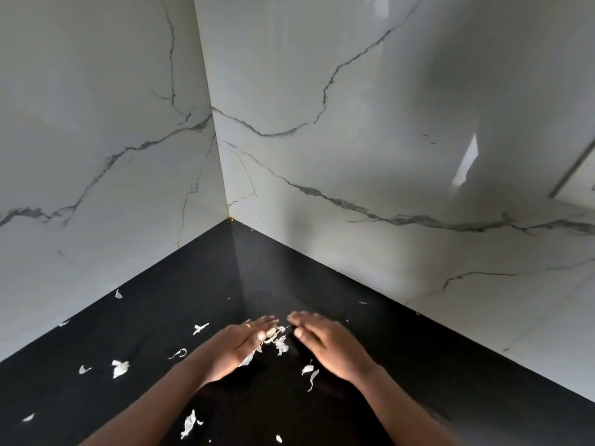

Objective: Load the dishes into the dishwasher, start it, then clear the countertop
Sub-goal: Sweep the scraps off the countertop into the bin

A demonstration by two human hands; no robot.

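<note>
Head view: both hands herding papery peels on the black countertop [225,278].
Left hand [244,347] and right hand [330,347] lie flat, gripping nothing, flanking the peel pile [280,343]; a brisk sweep could scatter it, and stray scraps [120,368] lie well apart.

Blurred fingertips [299,315] on both hands [244,346]

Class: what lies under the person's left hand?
Some white peel scraps poke out from beneath the left hand on the black countertop; whatever its palm covers is hidden.
</note>
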